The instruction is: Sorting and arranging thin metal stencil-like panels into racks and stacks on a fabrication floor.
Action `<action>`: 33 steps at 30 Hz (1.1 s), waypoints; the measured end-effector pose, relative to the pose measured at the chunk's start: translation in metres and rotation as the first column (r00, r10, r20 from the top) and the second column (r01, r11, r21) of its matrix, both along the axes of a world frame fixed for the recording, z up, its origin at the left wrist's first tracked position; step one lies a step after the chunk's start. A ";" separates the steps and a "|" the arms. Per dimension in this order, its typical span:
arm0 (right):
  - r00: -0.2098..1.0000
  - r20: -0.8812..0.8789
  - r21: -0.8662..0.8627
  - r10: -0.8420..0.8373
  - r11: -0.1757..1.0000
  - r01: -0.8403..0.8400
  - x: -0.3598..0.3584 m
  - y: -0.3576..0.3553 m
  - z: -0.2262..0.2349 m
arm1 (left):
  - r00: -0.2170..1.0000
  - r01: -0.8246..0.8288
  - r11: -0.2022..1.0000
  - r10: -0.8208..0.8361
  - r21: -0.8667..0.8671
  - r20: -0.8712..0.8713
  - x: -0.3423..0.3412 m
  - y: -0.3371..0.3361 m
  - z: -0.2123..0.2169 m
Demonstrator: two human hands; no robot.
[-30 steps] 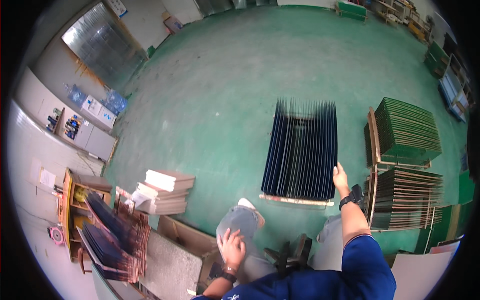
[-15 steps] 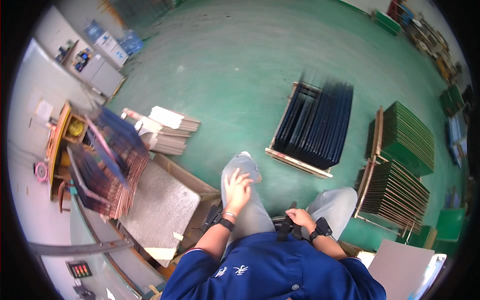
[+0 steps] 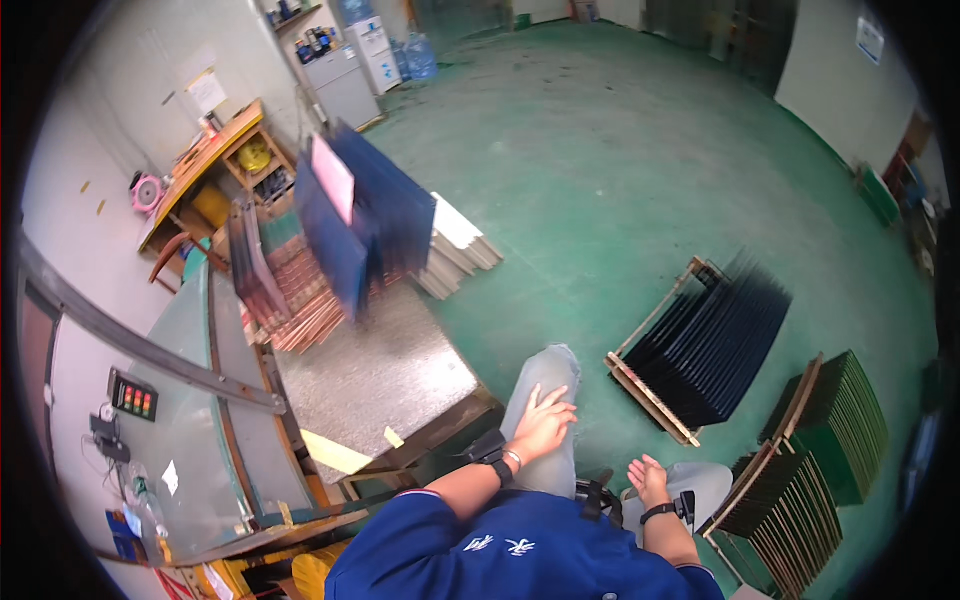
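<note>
I'm resting my left fingers (image 3: 561,406), spread and empty, left of the dark panels (image 3: 712,345), my half-curled, empty right fingers (image 3: 639,469) hovering nearer.

Across the chest of the blue shirt (image 3: 560,550) stand two white characters (image 3: 520,547), the clearest writing in view. A dark display panel (image 3: 132,395) at the left shows rows of small coloured lights, too small to read as figures. A pale sheet of paper (image 3: 207,90) on the left wall (image 3: 110,180) and a bluish sign (image 3: 870,42) on the right wall (image 3: 840,90) have illegible contents. Blue marks on the white water dispenser (image 3: 374,52) cannot be made out either.
</note>
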State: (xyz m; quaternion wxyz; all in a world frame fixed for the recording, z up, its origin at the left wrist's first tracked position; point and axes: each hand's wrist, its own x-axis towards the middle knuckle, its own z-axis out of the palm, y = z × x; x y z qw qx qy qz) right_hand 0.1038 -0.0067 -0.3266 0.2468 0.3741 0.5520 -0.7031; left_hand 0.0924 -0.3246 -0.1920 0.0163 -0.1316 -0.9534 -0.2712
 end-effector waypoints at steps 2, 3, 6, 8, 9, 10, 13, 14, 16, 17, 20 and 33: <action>0.999 -0.001 0.055 0.046 0.997 -0.046 -0.008 -0.004 0.002 | 1.000 -0.022 1.000 0.022 -0.013 -0.002 -0.002 -0.003 0.001; 0.993 0.009 0.100 0.121 0.988 -0.121 -0.015 -0.008 0.003 | 1.000 0.002 1.000 -0.002 -0.010 -0.002 -0.003 -0.006 0.002; 0.985 0.020 0.198 0.173 0.965 -0.173 -0.032 -0.009 0.006 | 0.999 -0.034 0.999 0.034 -0.012 -0.025 -0.006 -0.007 0.006; 0.967 0.010 0.288 0.255 0.925 -0.247 -0.047 -0.007 0.004 | 1.000 -0.011 1.000 0.011 -0.009 -0.002 -0.011 -0.010 0.007; 0.976 0.018 0.291 0.217 0.933 -0.213 -0.054 -0.004 0.000 | 1.000 -0.005 1.000 0.005 -0.003 0.016 -0.018 -0.011 0.005; 0.987 0.013 0.283 0.160 0.946 -0.157 -0.065 -0.002 -0.004 | 1.000 0.004 1.000 -0.004 0.023 -0.001 -0.027 -0.012 0.005; 0.999 0.036 0.224 -0.024 0.975 0.016 -0.090 0.006 -0.024 | 1.000 -0.011 0.999 0.010 0.046 0.019 -0.066 -0.010 0.002; 0.985 0.012 0.176 -0.172 0.970 0.167 -0.097 0.009 -0.031 | 0.999 0.020 0.999 -0.022 0.042 0.039 -0.080 -0.005 0.002; 0.907 0.010 0.100 -0.421 0.903 0.418 -0.105 0.009 -0.053 | 0.989 -0.145 0.989 0.145 -0.031 0.014 -0.107 0.003 0.003; 0.894 0.034 0.106 -0.447 0.891 0.441 -0.104 0.009 -0.065 | 0.980 -0.197 0.977 0.197 -0.086 -0.014 -0.113 0.003 -0.001; 0.802 0.163 0.195 -0.574 0.816 0.545 -0.112 0.007 -0.107 | 0.985 -0.167 0.976 0.172 -0.140 0.021 -0.129 0.015 0.002; 0.930 0.257 -0.061 0.265 0.964 -0.258 -0.107 -0.015 0.070 | 0.879 -0.049 0.982 0.128 -0.181 0.459 -0.223 0.026 -0.007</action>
